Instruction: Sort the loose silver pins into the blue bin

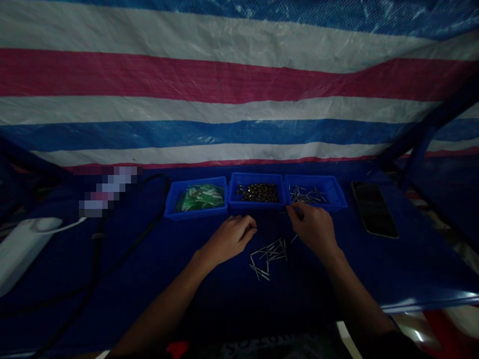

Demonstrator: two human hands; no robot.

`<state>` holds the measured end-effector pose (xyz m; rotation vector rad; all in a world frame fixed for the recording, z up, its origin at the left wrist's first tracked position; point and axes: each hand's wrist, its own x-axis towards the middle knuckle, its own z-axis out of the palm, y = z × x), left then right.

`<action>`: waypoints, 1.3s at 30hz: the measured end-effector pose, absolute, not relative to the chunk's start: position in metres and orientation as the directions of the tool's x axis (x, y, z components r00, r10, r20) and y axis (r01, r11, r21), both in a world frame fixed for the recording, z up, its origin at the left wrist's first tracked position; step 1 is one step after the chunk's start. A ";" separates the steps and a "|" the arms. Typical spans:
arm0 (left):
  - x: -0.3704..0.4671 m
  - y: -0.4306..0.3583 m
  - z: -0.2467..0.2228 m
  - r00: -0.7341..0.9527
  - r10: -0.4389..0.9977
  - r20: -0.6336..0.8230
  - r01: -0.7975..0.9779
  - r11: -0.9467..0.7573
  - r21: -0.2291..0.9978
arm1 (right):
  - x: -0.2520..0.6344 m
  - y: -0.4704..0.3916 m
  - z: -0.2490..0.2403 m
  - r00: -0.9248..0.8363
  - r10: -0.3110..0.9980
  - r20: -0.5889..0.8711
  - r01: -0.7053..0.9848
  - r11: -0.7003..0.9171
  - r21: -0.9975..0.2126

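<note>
Right hand grip: thumb and fingertips of the right hand brought close together at the near wall of the right-hand bin; whether a pin is pinched cannot be told.
Left hand grip: fingers of the left hand curled, just in front of the middle bin; contents, if any, hidden.
Loose metal pins: scattered in a crossed heap on the blue surface, between the forearms; one stray is seen beside the right hand.
Pins in bin: lying at mixed angles.
Pin handling: judged very light, stiff, smooth and a bit slippery, likely to roll; not fragile, though thin shafts could be bent. Best taken mid-shaft, between thumb and fingertip.
Middle bin contents: small, dark, shiny pieces.
Left-hand bin: green plastic bag with pale slim pieces; bag judged soft, crinkly.
Phone: laid flat, right of the bins; screen dark, no brand readable.
Writing: partial letters on dark fabric at bottom edge, not legible; no labels made out on the bins.
</note>
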<state>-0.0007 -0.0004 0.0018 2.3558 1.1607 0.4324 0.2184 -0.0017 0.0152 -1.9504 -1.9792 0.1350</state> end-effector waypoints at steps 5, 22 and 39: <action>0.000 0.000 0.002 0.596 0.800 0.065 0.652 -0.530 0.543 | 0.214 -0.004 0.015 -0.050 0.999 0.016 0.979 0.053 -0.197; 0.000 -0.002 0.003 0.611 0.789 0.060 0.648 -0.543 0.534 | 0.200 -0.002 0.005 -0.289 0.952 -0.101 0.917 0.245 -0.315; 0.003 -0.004 0.000 0.605 0.790 0.097 0.554 -0.506 0.661 | 0.181 -0.018 0.005 -0.406 0.891 0.202 0.386 0.367 -0.846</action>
